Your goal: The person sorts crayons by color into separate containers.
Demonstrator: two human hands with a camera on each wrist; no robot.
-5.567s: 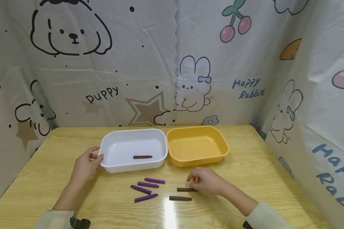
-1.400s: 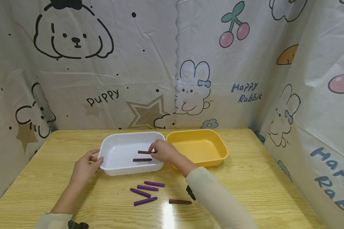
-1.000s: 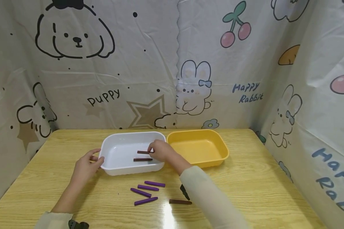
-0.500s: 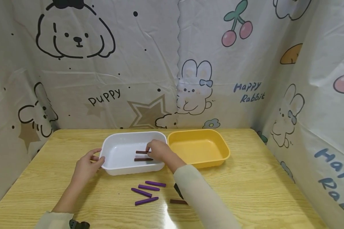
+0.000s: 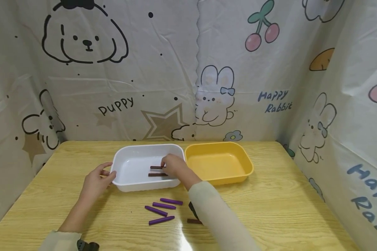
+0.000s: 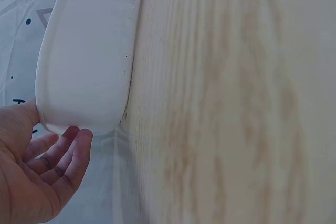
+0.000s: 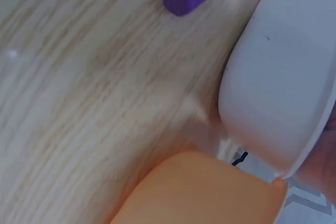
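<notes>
Nearest, short of both hands, lie a brown crayon (image 5: 194,221), partly hidden by the right sleeve (image 5: 216,216), and four purple crayons (image 5: 164,206) left of it. The left hand (image 5: 95,180) grips the white tray (image 5: 132,165) by its left end. Inside, a second brown crayon (image 5: 157,174) lies just nearer than the right hand (image 5: 174,165), which pinches a third brown crayon (image 5: 156,167), seemingly setting it down; the next move likely calls for loosening, then lifting over the rim. The yellow tray (image 5: 220,164) abuts rightward; freer room lies left.
</notes>
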